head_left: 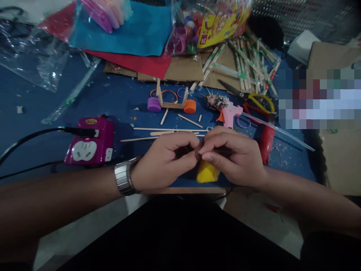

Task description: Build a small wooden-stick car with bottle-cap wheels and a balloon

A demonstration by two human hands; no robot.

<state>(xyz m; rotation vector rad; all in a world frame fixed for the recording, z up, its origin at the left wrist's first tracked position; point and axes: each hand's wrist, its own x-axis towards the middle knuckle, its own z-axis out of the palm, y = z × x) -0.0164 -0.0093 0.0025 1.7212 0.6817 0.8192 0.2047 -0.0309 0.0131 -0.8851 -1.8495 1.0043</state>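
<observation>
My left hand (172, 158), below a metal-banded wristwatch (124, 177), is closed in a pinch, its fingertips meeting those of my right hand. Whatever is between the left fingertips is too small and dark to make out. Closed as well, my right hand (234, 156) has its thumb over a soft-looking yellow piece (208, 173), which hangs below the fingers near the table's front edge. The upper part of that piece is hidden by the hand. Just beyond my hands lie thin wooden sticks (169, 129) and a small stick frame (172, 105) with purple and orange caps at its ends.
A pink glue gun (231, 113) with a long clear glue stick rests beyond my right hand, near scissors (261, 101) and a red-handled tool (267, 141). At left stands a purple power socket (91, 141) with cables. Blue sheets (126, 30), cardboard and bundled chopsticks (245, 67) fill the back.
</observation>
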